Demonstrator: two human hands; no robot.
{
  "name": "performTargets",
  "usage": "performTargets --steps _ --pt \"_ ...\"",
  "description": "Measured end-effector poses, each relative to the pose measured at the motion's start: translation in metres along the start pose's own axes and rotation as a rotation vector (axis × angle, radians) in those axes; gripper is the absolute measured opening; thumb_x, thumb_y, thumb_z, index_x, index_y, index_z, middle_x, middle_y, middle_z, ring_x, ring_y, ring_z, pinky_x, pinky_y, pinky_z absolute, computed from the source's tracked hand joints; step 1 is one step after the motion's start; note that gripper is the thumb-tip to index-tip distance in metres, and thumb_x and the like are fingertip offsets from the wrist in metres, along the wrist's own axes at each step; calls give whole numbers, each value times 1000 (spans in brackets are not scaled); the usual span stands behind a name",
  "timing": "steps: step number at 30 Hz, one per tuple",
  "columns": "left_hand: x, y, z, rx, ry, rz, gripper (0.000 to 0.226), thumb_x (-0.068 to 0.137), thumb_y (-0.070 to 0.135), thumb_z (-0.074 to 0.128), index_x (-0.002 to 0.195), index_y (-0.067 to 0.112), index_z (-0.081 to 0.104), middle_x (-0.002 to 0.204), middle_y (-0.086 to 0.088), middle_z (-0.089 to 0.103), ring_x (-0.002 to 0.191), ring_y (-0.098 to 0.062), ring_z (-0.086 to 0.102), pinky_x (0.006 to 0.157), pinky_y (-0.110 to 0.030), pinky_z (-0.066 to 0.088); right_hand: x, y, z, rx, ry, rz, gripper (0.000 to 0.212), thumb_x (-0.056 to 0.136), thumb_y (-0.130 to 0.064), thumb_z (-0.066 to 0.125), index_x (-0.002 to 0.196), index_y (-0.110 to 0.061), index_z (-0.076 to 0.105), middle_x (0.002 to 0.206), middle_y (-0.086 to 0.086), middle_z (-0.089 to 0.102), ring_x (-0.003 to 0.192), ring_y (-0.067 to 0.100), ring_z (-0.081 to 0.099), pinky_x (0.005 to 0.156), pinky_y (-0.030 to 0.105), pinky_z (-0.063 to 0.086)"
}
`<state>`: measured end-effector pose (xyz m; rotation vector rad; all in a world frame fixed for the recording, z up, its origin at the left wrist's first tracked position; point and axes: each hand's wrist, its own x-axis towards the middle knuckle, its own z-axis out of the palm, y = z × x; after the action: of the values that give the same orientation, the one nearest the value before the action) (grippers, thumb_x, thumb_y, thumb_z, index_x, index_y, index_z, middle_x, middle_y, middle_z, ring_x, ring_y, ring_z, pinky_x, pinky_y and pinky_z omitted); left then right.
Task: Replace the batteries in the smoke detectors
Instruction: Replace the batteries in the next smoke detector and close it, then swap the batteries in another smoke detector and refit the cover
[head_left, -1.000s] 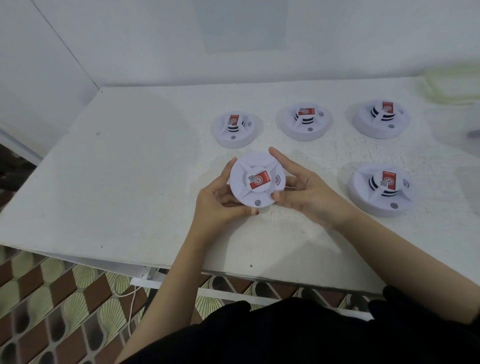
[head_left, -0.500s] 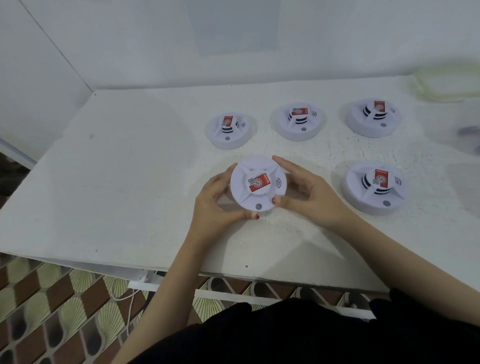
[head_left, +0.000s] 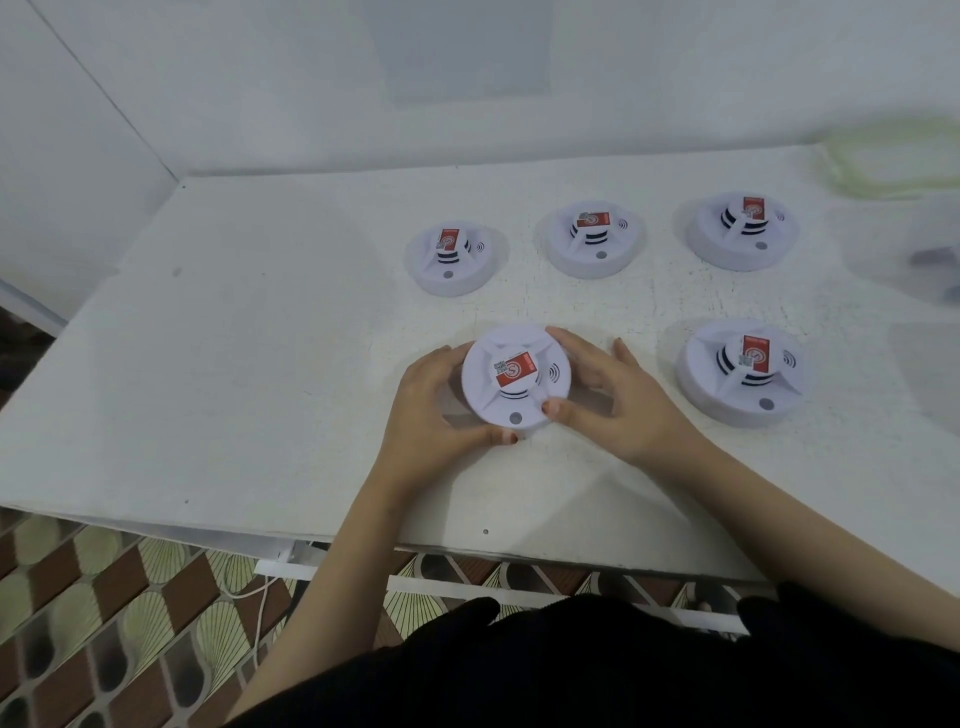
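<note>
A round white smoke detector (head_left: 517, 382) with a red sticker on its raised centre is held between both my hands, low over the white table (head_left: 249, 374). My left hand (head_left: 426, 400) grips its left rim, thumb at the near edge. My right hand (head_left: 610, 397) grips its right rim, thumb on the front face. Whether the detector touches the table is hidden by my fingers. Several more detectors of the same kind lie face up: three in a far row, the back left detector (head_left: 454, 257), the back middle detector (head_left: 595, 239) and the back right detector (head_left: 743, 228), and one right detector (head_left: 743, 371) beside my right hand.
A pale translucent container (head_left: 893, 161) sits at the table's far right corner, with a blurred dark object (head_left: 935, 260) at the right edge. White walls close the back and left. The table's near edge runs just in front of my body, with tiled floor below.
The held detector has come down from a raised, tilted position toward the table. Both hands moved with it and keep their hold.
</note>
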<state>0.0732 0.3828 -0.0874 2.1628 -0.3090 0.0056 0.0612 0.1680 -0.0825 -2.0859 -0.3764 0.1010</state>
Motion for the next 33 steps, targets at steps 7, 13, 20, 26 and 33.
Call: performTargets --steps 7,13,20,26,33 --pt "-2 4 -1 70 -21 -13 78 51 68 70 122 42 51 121 41 40 119 17 32 100 3 14 3 10 1 -254 -20 -4 81 81 -67 31 149 -24 24 154 -5 28 145 13 10 113 23 -4" --pt "-1 10 -4 77 -75 -33 77 58 65 74 126 34 54 129 30 52 126 7 40 110 -21 31 0 -1 -4 -255 -60 32 77 84 -65 36 148 -24 23 156 -3 24 145 14 10 111 23 -2" --pt "22 56 9 -127 109 -62 56 83 27 76 132 33 51 137 19 49 123 9 41 90 7 26 -11 -23 -61 -74 76 87 31 92 -28 58 123 -27 60 124 -16 60 114 -5 51 97 12 38" --pt "93 112 47 -85 -66 123 43 86 21 73 127 26 59 119 14 64 109 2 57 94 -12 42 13 -4 -143 -226 284 187 21 90 -24 60 110 -26 64 109 -16 64 96 1 57 84 11 40" --pt "165 139 130 -1 -279 99 68 89 18 68 146 14 33 129 1 50 111 -11 49 87 -18 39 50 68 -206 -464 141 449 92 71 -15 76 146 -19 24 142 11 44 124 30 46 94 33 36"
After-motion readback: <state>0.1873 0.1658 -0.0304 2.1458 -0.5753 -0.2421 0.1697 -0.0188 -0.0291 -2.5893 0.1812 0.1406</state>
